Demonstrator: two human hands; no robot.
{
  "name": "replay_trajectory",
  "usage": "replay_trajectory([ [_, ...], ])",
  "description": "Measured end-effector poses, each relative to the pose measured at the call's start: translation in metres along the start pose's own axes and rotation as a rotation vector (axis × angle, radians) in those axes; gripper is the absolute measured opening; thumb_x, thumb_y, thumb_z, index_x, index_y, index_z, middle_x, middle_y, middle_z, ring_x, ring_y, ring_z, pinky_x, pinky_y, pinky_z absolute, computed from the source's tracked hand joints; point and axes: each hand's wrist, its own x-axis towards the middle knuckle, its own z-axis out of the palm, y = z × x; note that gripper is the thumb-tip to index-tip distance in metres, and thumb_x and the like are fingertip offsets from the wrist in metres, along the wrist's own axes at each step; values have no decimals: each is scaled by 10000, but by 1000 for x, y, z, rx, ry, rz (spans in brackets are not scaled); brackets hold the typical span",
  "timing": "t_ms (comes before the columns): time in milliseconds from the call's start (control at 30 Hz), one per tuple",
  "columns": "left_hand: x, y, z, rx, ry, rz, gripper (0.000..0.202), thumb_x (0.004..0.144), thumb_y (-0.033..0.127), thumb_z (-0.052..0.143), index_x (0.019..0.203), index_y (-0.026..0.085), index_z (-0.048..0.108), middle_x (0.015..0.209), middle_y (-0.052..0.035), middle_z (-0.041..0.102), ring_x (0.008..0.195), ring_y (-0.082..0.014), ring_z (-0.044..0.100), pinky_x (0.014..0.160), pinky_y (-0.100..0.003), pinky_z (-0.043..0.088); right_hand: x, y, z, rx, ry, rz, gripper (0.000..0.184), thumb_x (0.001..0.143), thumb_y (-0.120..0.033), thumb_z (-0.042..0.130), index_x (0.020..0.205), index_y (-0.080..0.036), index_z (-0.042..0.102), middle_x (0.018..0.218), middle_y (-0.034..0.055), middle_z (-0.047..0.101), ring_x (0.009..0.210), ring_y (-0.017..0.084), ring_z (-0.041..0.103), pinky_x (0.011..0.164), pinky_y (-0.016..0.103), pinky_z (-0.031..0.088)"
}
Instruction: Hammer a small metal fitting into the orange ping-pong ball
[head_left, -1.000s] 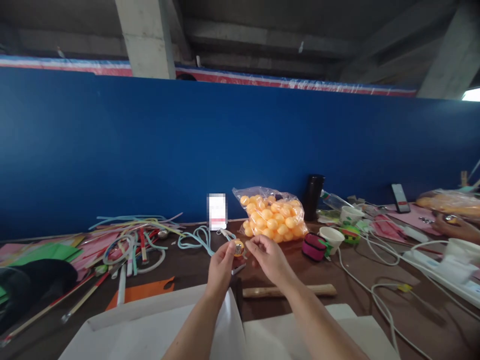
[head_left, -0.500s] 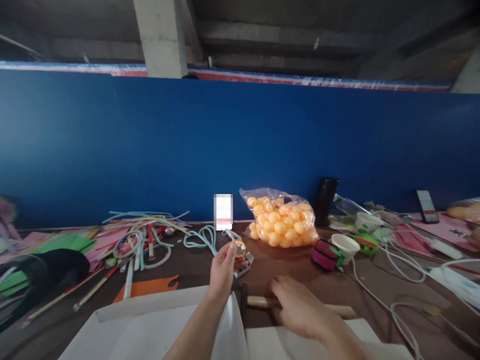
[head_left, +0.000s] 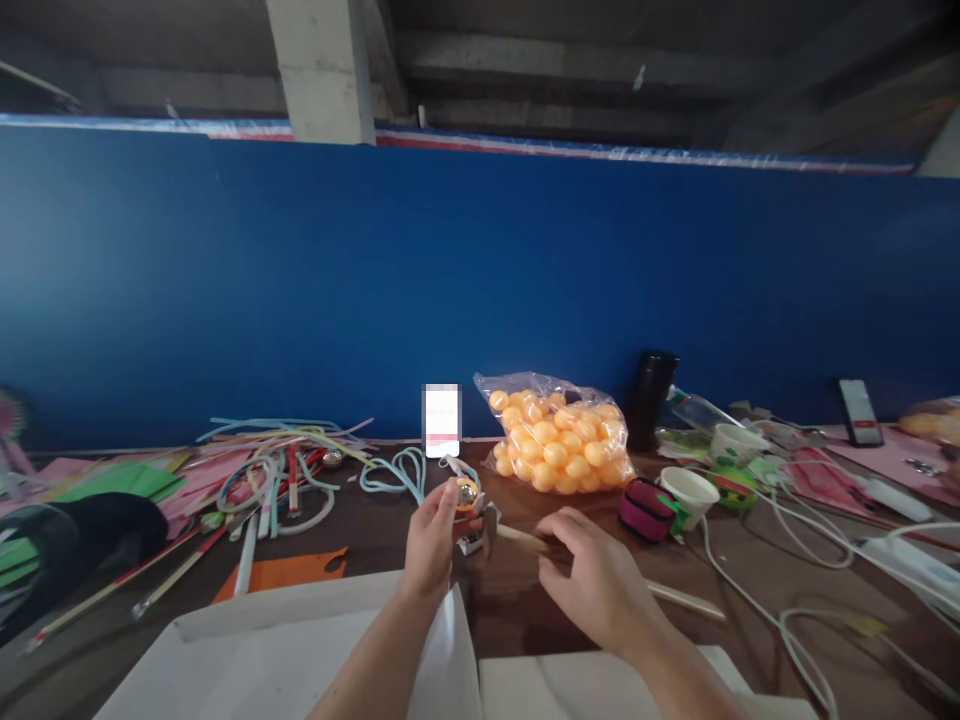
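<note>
My left hand (head_left: 429, 540) pinches a small orange ball with a shiny metal cap (head_left: 466, 493), held up over the brown table. My right hand (head_left: 592, 580) is wrapped round the wooden handle of a small hammer (head_left: 679, 597), lifted off the table with its dark head (head_left: 491, 528) close beside the ball. A small metal block (head_left: 471, 543) lies on the table just under the ball. Behind them stands a clear bag of orange balls (head_left: 556, 435).
White boards (head_left: 300, 650) lie at the near edge. Coloured straws and paper strips (head_left: 277, 475) clutter the left, with an orange sheet (head_left: 281, 572). On the right are a pink pouch (head_left: 646, 507), paper cups (head_left: 688, 492), a black tumbler (head_left: 651, 398), white cables (head_left: 795, 560) and a phone (head_left: 857, 411). A blue wall stands behind.
My right hand left the ball, dropped to the hammer handle on the table, gripped it and raised the hammer head towards the ball. My left hand kept the ball.
</note>
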Motion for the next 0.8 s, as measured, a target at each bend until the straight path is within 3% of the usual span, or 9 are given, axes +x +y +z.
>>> replay_trajectory([
  [133,0,1,0,-38,-13,2,459,671,521,721,883,114,699,719,-44,655,600,-123,594,577,-247,519,-2,-1,-1,179,39,-51,100,840,-224,514,870,-228,609,839,24,646,746,181,602,700,274,455],
  [267,-2,3,2,-30,-45,-22,470,675,530,713,877,106,697,709,-44,643,594,-121,588,587,-263,536,-3,-1,2,274,60,-64,168,908,-313,496,962,-215,620,865,52,670,781,201,617,708,279,472],
  [533,-6,5,4,-34,-96,-38,498,657,535,726,897,99,703,684,-46,641,571,-124,587,569,-273,540,-3,-5,10,209,137,-105,159,924,-294,474,915,-214,610,859,68,677,800,216,632,718,290,475],
  [800,-8,6,5,-41,-127,-55,494,657,531,729,888,95,708,660,-33,617,553,-109,564,553,-262,539,-2,-3,12,206,188,-125,173,930,-269,475,1025,-221,612,948,84,687,879,222,639,780,304,483],
])
